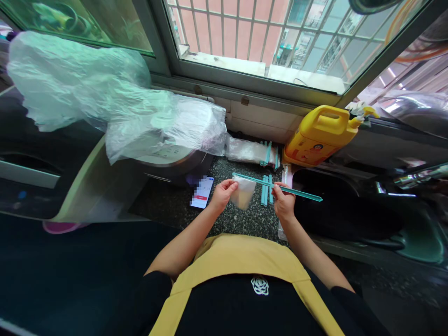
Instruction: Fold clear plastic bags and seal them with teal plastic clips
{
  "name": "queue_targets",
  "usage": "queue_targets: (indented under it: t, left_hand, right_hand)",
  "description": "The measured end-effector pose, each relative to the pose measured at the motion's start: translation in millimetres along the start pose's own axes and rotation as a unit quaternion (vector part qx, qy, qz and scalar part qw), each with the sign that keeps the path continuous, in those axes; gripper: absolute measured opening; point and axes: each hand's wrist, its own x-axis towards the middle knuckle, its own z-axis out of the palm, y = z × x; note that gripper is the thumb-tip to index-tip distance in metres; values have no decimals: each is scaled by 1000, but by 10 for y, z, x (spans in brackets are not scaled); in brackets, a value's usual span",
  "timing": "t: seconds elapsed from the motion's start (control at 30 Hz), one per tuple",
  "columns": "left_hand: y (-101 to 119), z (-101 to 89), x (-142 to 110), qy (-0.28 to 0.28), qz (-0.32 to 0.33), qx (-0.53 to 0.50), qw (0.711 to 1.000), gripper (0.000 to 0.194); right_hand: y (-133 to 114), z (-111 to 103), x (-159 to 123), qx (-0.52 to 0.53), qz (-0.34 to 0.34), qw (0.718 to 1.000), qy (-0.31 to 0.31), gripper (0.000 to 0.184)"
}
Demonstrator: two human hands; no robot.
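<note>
The bare, tapering left forearm (191,233) is extended forward and angled inward; the bare, tapering right forearm (313,252) is angled inward from the opposite side; the bare left hand (222,194) is closed in a thumb-and-finger pinch; the bare, curled-fingered right hand (284,203) is likewise pinched, well apart.

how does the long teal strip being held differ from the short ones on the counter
The long teal strip is longer than the short teal strips. The long one is in the right hand; the short ones lie on the counter. The long one slants crosswise; the short ones run front to back. All are teal.
</note>
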Motion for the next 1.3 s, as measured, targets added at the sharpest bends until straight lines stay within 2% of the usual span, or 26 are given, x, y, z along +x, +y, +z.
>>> queue_targets:
  t: [0.27,0.57,0.77,0.87,1.0,1.13,1.3]
  left_hand:
    - [-43,125,13,-8,-39,-63,997,33]
    - [-99,82,55,38,-64,-96,993,52]
    - [-8,87,71,19,-101,-121,987,56]
    - [6,82,66,1,-116,-133,984,53]
    - [-35,67,52,3,-147,-143,979,39]
    - [-72,97,12,48,-137,-208,967,25]
    - [-43,224,-72,122,-141,-307,933,14]
  right_hand:
    - [-9,157,-143,29,34,999,-30,30]
    - [-21,165,-169,89,73,993,-23,31]
    - [-54,166,-173,111,88,990,-22,32]
    - [-63,166,-176,110,80,990,-29,31]
    - [-70,179,-176,116,81,990,-16,30]
    - [-68,208,-177,118,83,990,0,31]
    - [-38,243,-185,116,78,990,6,30]
